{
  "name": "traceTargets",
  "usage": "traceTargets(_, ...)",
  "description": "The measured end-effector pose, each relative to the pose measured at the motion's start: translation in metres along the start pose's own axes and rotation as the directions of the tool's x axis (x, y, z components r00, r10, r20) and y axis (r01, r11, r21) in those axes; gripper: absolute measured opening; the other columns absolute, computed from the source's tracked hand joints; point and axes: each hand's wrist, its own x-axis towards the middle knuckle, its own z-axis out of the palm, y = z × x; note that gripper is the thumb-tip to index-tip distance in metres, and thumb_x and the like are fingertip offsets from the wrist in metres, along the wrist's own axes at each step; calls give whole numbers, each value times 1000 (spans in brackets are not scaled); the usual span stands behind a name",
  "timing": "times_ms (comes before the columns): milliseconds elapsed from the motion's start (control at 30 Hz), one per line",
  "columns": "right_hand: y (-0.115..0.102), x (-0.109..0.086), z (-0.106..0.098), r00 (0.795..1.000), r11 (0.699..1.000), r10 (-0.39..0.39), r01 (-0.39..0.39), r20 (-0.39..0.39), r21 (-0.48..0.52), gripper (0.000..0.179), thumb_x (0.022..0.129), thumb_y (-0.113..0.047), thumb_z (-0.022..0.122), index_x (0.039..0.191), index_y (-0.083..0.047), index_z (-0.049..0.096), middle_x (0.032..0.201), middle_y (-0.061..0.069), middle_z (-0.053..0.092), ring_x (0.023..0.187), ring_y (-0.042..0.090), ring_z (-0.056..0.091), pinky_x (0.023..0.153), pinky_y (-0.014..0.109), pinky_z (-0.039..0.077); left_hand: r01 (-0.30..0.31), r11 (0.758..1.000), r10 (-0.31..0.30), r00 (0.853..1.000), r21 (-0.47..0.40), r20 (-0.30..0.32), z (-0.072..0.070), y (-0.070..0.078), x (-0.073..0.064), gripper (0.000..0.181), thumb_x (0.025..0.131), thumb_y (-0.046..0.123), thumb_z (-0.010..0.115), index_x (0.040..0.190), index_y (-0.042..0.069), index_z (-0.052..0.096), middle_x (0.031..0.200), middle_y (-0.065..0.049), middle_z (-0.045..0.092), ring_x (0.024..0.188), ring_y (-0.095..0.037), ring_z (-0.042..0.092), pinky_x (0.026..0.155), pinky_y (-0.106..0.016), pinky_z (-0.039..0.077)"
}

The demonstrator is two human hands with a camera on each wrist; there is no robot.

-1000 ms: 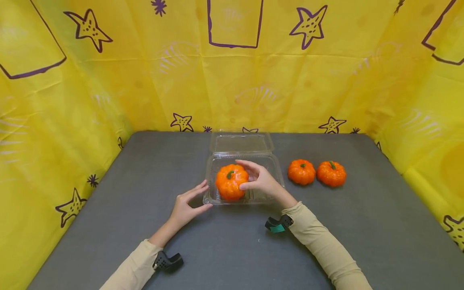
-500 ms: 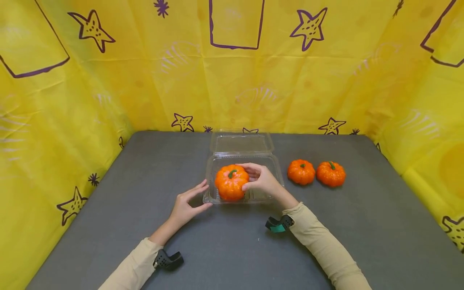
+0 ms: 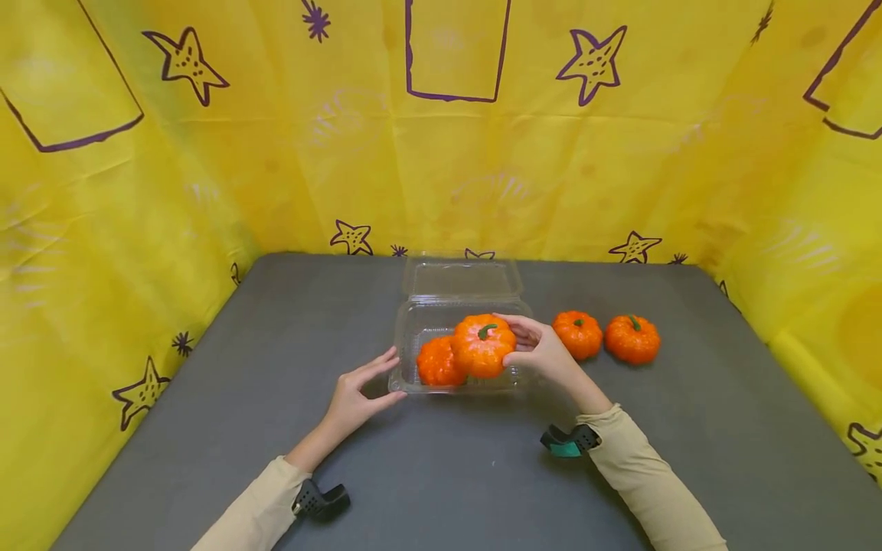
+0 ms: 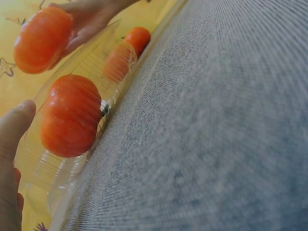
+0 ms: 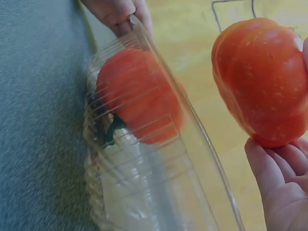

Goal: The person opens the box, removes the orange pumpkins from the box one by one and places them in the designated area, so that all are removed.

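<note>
My right hand [image 3: 540,348] grips an orange toy pumpkin [image 3: 485,346] with a green stem, held up over the clear plastic container [image 3: 513,386]. Another orange pumpkin [image 3: 437,363] sits in the container's left part, partly hidden behind the held one in the head view. Its green stem [image 5: 114,129] points down toward the container floor in the right wrist view. At the container's front left corner, my left hand [image 3: 351,398] holds the rim, thumb in front and fingers along the left side. The held pumpkin [image 4: 42,41] hangs apart from the container in the left wrist view.
Two more orange pumpkins, one nearer [image 3: 577,335] and one farther right [image 3: 632,339], stand on the grey table [image 3: 441,474] right of the container. The container's lid [image 3: 463,277] lies folded back toward the yellow patterned cloth [image 3: 455,176].
My right hand has moved right with its pumpkin, uncovering the pumpkin in the container's left part. My left hand stays at the container's corner. The head view has tilted slightly.
</note>
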Motion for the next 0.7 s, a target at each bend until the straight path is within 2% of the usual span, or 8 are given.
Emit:
traceTargets(200, 0, -8, -7, 1000, 1000, 3, -3, -1, -30, 76, 65, -20, 79, 124, 12, 43, 120, 23, 51, 102, 15, 55, 83, 31, 45, -20, 1000, 20, 1000, -15, -6, 1, 0, 3, 51, 55, -7, 80, 102, -12, 61, 110, -29, 54, 101, -38, 54, 92, -25, 37)
traceTargets(500, 7, -18, -14, 1000, 998, 3, -4, -15, -69, 69, 67, -9, 78, 123, 12, 44, 122, 21, 51, 103, 14, 54, 83, 29, 45, 10, 1000, -10, 1000, -14, 3, 0, -1, -3, 50, 56, -6, 80, 103, -11, 61, 111, -29, 54, 103, -37, 53, 92, -24, 36)
traceTargets(600, 7, -25, -20, 1000, 997, 16, -17, -23, -77, 67, 68, -5, 77, 124, 13, 43, 121, 17, 52, 102, 13, 55, 83, 28, 45, 6, 1000, -6, 1000, -16, -1, 1, -1, -3, 50, 55, -7, 80, 102, -11, 61, 110, -29, 54, 103, -37, 53, 92, -24, 36)
traceTargets(700, 5, -33, -29, 999, 996, 3, -7, -46, -86, 64, 70, 0, 74, 123, 13, 42, 119, 7, 55, 101, 12, 55, 82, 27, 45, 6, 1000, -6, 1000, -14, 0, 1, -2, -2, 51, 55, -7, 80, 102, -11, 61, 111, -28, 54, 103, -36, 53, 92, -24, 36)
